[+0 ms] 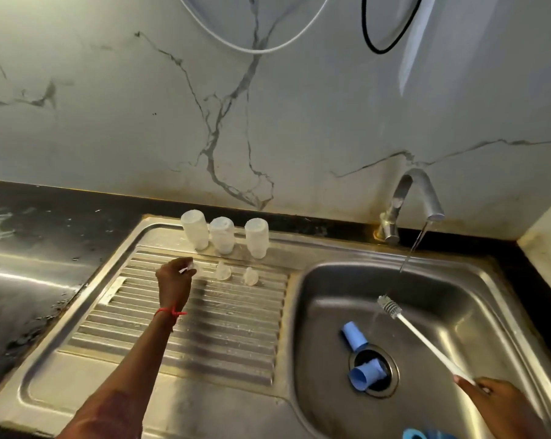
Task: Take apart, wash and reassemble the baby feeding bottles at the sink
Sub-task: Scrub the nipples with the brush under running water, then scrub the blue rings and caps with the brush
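Steel basin (458, 296), lower right, holds two blue caps (354, 335); left grip (174, 282) pinches a clear teat (190, 267), right grip (496, 400) holds a white brush (420, 337).

Veined marble wall (109, 99), black countertop (30, 213)

You stood in a home kitchen. A stainless steel sink (464, 299) with a ribbed drainboard (211, 340) was set into a black stone counter (30, 217). A curved metal tap (408, 190) at the counter's back edge ran water into the basin. A marble-veined wall panel (109, 106) rose behind the counter, stained along its base.
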